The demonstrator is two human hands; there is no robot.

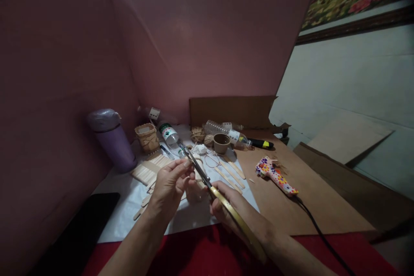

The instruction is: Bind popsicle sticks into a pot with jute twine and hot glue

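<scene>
My right hand (226,206) is closed round the gold handles of a pair of scissors (207,181), whose blades point up and away toward the back left. My left hand (170,185) is raised beside the blades, thumb and fingers pinched on a small pale piece at the blades; what it is I cannot make out. Under the hands lies a white sheet (129,207) with several loose wooden craft sticks (231,174) and a flat row of joined sticks (150,168).
A floral glue gun (274,175) with a black cord lies on brown cardboard (307,207) at right. Behind stand a purple tumbler (113,140), a small stick basket (147,137), plastic bottles (226,131), twine (198,133), a brown cup (221,143). A dark phone (84,228) lies left. Pink boards wall the back.
</scene>
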